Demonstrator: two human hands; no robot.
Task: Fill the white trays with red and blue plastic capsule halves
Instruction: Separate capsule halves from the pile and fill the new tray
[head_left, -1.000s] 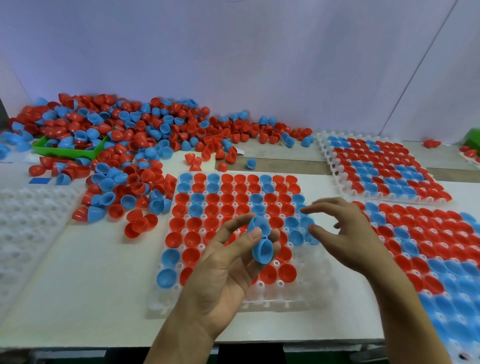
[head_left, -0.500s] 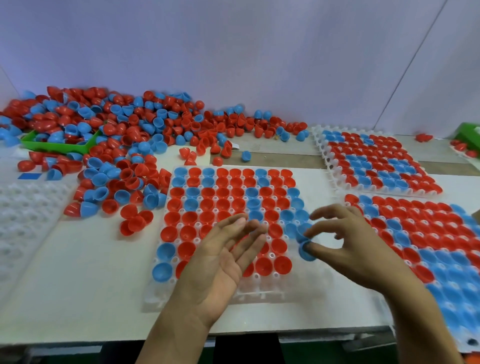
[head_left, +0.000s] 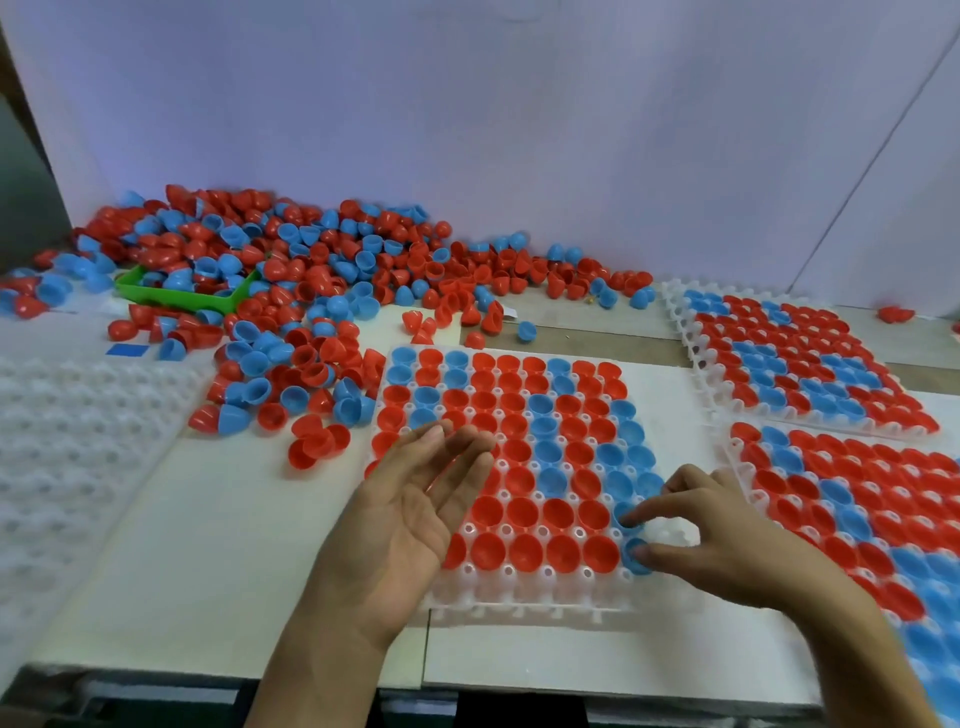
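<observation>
One view: head camera, looking forward and down over the table (head_left: 218, 561).
Middle tray (head_left: 524, 605): white, at the centre of the view; nearly full, with only its nearest row of pockets bare.
Right hand (head_left: 727, 540): thumb and forefinger pinched on a blue half (head_left: 635, 556), pressing it into a pocket at the tray's 4 o'clock corner, just right of the last red row.
Left hand (head_left: 410, 514): palm up, fingers spread and holding nothing, hovering over the tray's 8 o'clock part.
Loose pile (head_left: 291, 291): red and blue halves heaped at 10 o'clock from the tray, spilling over a green bin (head_left: 176, 297).
Deciding relation: the pile lies on the left hand's side, well apart from the right; the free left hand is judged nearer for the coming pick, reaching up and left.
Long axis: the bare row runs from 9 to 3 o'clock along the near edge.
Filled trays (head_left: 800, 364): two at 2 to 4 o'clock.
Bare tray (head_left: 67, 441): at 9 o'clock.
</observation>
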